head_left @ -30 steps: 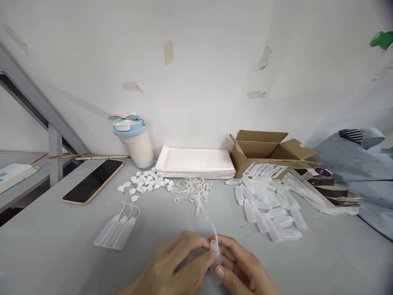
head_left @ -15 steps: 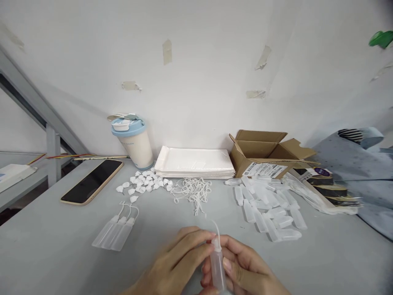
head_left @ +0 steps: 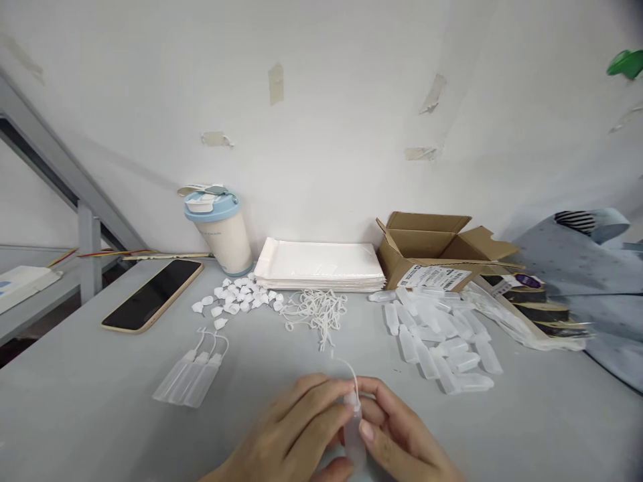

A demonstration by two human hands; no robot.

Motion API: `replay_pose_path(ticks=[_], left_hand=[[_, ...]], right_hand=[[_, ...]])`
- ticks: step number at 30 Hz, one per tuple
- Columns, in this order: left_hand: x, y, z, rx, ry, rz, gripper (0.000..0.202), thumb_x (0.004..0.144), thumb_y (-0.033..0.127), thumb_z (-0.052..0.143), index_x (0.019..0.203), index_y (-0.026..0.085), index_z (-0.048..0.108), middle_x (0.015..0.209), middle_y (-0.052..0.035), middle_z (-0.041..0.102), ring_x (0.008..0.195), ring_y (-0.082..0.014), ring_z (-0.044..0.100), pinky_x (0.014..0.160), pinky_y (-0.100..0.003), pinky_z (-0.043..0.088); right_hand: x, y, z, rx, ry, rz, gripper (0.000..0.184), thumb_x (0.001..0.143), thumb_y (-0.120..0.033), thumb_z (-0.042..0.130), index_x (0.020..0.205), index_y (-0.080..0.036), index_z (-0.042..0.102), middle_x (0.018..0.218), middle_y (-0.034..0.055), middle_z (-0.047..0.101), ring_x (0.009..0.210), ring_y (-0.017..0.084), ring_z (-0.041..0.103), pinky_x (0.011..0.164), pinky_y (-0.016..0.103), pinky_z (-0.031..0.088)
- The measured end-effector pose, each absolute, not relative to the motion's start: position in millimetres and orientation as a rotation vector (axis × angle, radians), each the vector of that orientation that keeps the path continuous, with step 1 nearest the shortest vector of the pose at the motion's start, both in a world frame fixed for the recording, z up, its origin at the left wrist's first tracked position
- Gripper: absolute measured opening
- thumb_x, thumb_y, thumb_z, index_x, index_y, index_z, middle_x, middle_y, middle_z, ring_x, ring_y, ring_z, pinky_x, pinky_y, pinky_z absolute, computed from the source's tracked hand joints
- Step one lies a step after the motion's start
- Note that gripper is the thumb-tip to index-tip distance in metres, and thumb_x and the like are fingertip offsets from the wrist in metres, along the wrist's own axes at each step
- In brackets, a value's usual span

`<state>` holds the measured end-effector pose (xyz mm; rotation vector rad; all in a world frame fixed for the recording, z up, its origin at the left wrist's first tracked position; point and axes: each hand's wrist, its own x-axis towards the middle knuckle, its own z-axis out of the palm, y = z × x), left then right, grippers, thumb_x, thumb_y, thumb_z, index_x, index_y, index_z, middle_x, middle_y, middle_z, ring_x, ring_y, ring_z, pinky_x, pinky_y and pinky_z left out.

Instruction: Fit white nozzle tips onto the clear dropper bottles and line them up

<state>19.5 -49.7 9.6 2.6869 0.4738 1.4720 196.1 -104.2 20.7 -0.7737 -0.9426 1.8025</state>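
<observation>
Near the front edge of the view, a small translucent plastic bottle (head_left: 354, 438) stands between my two hands, with a white cap and a thin white cord (head_left: 351, 369) curving up from its top. The fingers of my left hand (head_left: 301, 428) are closed around the cap end from the left. My right hand (head_left: 402, 435) grips the bottle's body from the right, thumb against its side. The bottle's lower end is blurred. Three capped bottles (head_left: 188, 378) with cords lie side by side on the left. A tangle of white cords (head_left: 321, 313) lies beyond my hands.
White caps (head_left: 241, 294) lie in a pile left of the cords, uncapped bottles (head_left: 442, 335) on the right. Along the back are a tumbler (head_left: 224, 234), stacked white packets (head_left: 321, 261) and an open cardboard box (head_left: 432, 258). A phone (head_left: 153, 294) rests at left.
The cord on the held bottle now leans further left at its tip. My left fingers have shifted slightly around the cap, and the view has moved a little.
</observation>
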Motion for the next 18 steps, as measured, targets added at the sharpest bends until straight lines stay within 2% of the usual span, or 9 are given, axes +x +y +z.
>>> replay_pose_path(ticks=[7,10,13,18], left_hand=[[21.2,-51.4,7.3,2.807,0.524,1.541,0.020,0.096,0.018,0.047,0.097,0.010,0.065,0.097,-0.0112,0.073,0.095,-0.0198,0.068,0.078,-0.027,0.060],[18.3,-55.2,19.3,2.829,0.539,1.415,0.014,0.093,0.016,0.055,0.102,0.008,0.063,0.100,-0.0122,0.073,0.102,-0.0203,0.067,0.087,-0.027,0.059],[14.6,-57.7,29.4,2.791,0.598,1.181,0.023,0.089,0.017,0.062,0.109,0.006,0.060,0.104,-0.0146,0.070,0.108,-0.0225,0.064,0.094,-0.030,0.056],[16.6,-55.6,20.9,2.685,0.528,1.390,0.019,0.090,0.014,0.051,0.103,0.007,0.062,0.093,-0.0136,0.065,0.094,-0.0215,0.062,0.077,-0.029,0.058]], right_hand=[[191.6,-107.5,16.4,-0.867,-1.059,1.643,0.024,0.090,-0.039,0.064,0.109,-0.026,0.058,0.101,0.0050,0.070,0.096,0.017,0.065,0.085,0.031,0.047],[192.3,-108.1,16.9,-0.854,-1.067,1.644,0.024,0.091,-0.040,0.063,0.109,-0.025,0.057,0.100,0.0060,0.070,0.098,0.018,0.065,0.084,0.032,0.048],[193.3,-109.0,18.7,-0.850,-1.086,1.649,0.027,0.091,-0.043,0.061,0.110,-0.024,0.057,0.098,0.0069,0.069,0.097,0.021,0.065,0.084,0.035,0.048],[194.5,-108.8,23.4,-0.841,-1.099,1.656,0.027,0.091,-0.044,0.060,0.111,-0.025,0.058,0.095,0.0059,0.069,0.094,0.021,0.065,0.083,0.036,0.047]])
